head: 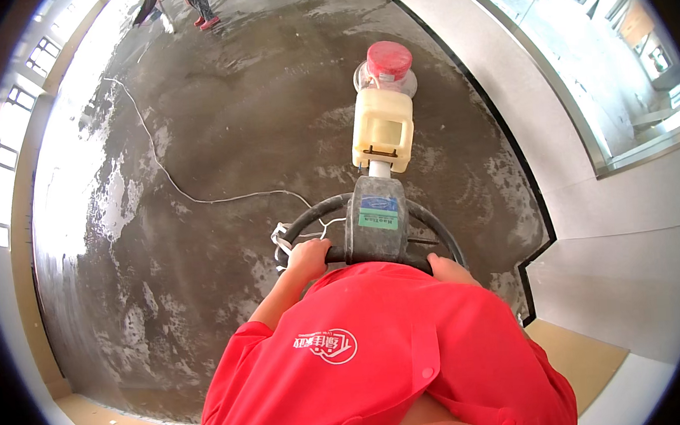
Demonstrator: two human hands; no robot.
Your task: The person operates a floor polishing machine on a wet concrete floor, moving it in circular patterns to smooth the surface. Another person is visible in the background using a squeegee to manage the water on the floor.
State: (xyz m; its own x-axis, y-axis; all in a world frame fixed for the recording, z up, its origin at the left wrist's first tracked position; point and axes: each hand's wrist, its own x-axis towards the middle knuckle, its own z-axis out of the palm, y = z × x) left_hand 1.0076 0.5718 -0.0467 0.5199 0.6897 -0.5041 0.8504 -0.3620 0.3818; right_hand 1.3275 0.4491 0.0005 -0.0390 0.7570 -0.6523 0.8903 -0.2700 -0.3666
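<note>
Before me stands a floor scrubbing machine with a grey control head (376,233), a cream plastic water tank (382,125) and a red motor housing (389,60) over a round base. A black ring-shaped handle (443,229) surrounds the control head. My left hand (309,258) is closed around the handle's crossbar, left of the head. On the bar's right side rests my right hand (450,269), its fingers partly hidden by my red shirt. A white power cord (222,200) is looped at the handle's left side and trails over the floor.
Wet, patchy grey floor (224,132) surrounds the machine. A person (202,7) in red shoes stands at the far upper left. A pale wall (550,118) with a black base strip and a window runs along the right. Tan boards (579,355) lie at the lower edges.
</note>
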